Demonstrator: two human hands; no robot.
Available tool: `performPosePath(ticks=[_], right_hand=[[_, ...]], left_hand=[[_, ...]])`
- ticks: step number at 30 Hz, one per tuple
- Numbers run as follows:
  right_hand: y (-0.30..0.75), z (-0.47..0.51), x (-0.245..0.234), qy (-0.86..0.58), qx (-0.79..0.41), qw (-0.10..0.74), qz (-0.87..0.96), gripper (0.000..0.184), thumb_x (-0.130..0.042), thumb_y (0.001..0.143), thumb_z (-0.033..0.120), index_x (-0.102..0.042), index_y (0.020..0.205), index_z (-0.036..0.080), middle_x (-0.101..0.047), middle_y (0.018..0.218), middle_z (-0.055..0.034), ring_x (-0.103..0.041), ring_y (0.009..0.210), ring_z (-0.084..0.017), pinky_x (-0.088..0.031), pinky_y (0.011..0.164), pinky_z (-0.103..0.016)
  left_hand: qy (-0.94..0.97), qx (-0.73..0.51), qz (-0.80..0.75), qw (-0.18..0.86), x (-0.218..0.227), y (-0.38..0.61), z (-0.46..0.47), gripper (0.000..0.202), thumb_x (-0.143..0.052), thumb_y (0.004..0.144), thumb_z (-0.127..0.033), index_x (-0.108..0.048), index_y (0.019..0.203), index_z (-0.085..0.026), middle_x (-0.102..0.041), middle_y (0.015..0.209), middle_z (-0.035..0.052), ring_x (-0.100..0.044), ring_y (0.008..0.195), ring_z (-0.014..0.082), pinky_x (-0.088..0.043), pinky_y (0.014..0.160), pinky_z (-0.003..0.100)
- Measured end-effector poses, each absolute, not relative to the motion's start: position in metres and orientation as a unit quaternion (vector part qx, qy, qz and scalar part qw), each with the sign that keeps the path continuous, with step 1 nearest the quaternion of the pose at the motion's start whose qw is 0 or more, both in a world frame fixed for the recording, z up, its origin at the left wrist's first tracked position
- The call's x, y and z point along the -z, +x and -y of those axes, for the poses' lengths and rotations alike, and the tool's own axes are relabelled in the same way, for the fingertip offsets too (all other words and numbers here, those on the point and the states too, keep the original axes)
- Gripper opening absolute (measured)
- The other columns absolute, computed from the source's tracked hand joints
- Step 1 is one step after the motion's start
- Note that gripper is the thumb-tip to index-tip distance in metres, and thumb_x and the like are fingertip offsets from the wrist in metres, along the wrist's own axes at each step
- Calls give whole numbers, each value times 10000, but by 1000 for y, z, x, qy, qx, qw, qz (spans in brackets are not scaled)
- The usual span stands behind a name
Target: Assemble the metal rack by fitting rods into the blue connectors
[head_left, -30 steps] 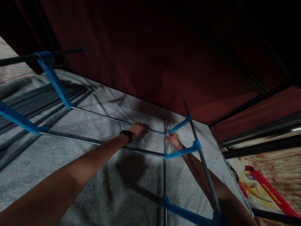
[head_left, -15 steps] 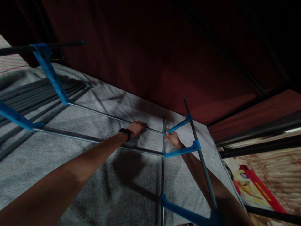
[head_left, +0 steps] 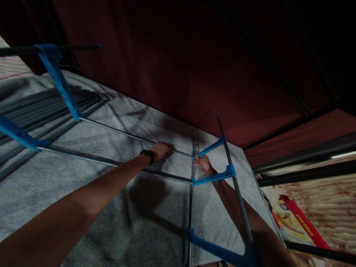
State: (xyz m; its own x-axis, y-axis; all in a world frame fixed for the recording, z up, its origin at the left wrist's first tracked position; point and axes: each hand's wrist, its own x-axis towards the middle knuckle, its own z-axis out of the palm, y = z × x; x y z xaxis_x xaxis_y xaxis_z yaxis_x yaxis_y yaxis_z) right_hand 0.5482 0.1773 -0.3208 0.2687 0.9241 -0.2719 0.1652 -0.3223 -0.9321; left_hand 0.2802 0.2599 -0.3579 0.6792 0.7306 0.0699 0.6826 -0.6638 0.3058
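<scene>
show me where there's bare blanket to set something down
Grey blanket lies bare left of the left forearm, below the nearer long tube, and, in shadow, between that forearm and the cross tube. Crowded: upper left, with stacked grey tubes, and right, around the right hand and blue brackets.

Tubes (head_left: 41,107) lie side by side on the left of the blanket (head_left: 41,185); a bracketed frame (head_left: 116,130) spans its middle, reaching over them. Behind the far edge hangs a curtain (head_left: 167,81); beyond the right edge, a box (head_left: 302,220).
</scene>
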Motion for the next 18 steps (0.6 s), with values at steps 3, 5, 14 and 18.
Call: performPosePath(ticks=[3,5,14,18], right_hand=[[551,-179,326,-691,-455,413,381,148,-648,888,295,-611,969,176,-659,907,-24,-625,819,-155,-550,763,-324],[552,-179,326,-692,-456,417,373,111,-665,840,261,-585,879,196,-651,812,-8,-614,769,-157,-541,755,-322],[550,-177,326,-691,-459,424,363,213,-697,745,322,-560,870,216,-645,796,-3,-599,762,-170,-506,788,-351],[548,-178,325,-693,-457,425,360,240,-702,716,338,-552,860,219,-638,800,4,-587,769,-169,-498,803,-358]], left_hand=[[907,-89,-389,135,356,279,-260,364,-441,906,-155,-647,1200,-213,-669,1190,113,-626,1069,246,-441,952,373],[906,-79,-391,139,354,279,-261,352,-426,917,-176,-657,1180,-207,-674,1165,116,-635,1038,248,-454,921,369],[897,-75,-409,150,348,280,-259,309,-431,923,-199,-676,1111,-200,-681,1127,118,-646,988,253,-470,870,370],[898,-66,-407,151,344,279,-257,307,-445,915,-186,-675,1117,-206,-684,1113,110,-647,988,245,-470,867,356]])
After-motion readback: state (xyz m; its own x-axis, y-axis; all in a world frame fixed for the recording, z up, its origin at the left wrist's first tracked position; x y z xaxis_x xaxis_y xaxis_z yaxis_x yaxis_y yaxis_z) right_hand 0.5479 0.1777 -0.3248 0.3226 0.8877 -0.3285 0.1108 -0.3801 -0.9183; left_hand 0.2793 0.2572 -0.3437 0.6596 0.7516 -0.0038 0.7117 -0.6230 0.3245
